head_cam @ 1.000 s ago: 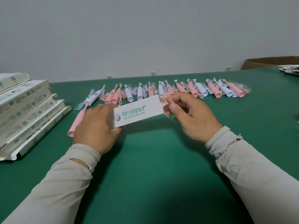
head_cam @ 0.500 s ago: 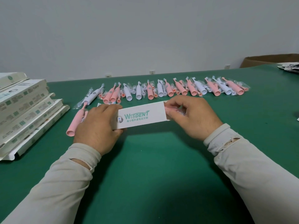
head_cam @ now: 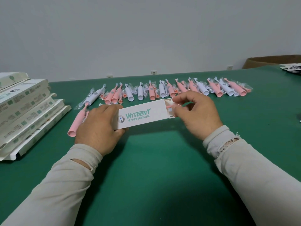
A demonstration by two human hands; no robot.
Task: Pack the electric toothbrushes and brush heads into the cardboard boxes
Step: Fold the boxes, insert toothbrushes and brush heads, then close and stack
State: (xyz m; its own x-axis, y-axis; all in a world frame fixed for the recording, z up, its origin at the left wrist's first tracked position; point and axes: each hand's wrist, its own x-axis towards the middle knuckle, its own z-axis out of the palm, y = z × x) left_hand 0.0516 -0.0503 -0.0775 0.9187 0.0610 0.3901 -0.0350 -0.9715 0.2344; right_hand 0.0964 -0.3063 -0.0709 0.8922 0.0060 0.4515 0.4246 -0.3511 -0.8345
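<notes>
We looked down over a green tabletop (head_cam: 162,168) at our two hands, both in pale sleeves. Our left hand (head_cam: 99,128) held the left end of a white box (head_cam: 141,115), fingers curled over its top edge and thumb underneath. The box was printed with a green logo and tilted slightly, its right end higher and its flaps open. Our right hand (head_cam: 195,115) was at that open end, its grip pinching a pink brush head (head_cam: 171,106) in a clear wrapper, the head lying at the mouth of the box. How far it sat inside, we could not tell.

Behind the box, a row of toothbrushes (head_cam: 171,89) ran across the tabletop, pink and white ones mixed, each in a clear bag with small brush heads beside them. One pink toothbrush (head_cam: 77,123) lay apart from the row, just left of our left hand, its wide end toward us. A white toothbrush (head_cam: 93,98) lay beyond it, at the left end of the row.

At the far left stood a leaning stack of boxes (head_cam: 24,111), white with green marks. At the far right edge sat a brown carton (head_cam: 268,61) and some papers (head_cam: 293,68). A plain grey wall (head_cam: 146,33) with sockets low down rose behind the tabletop.
</notes>
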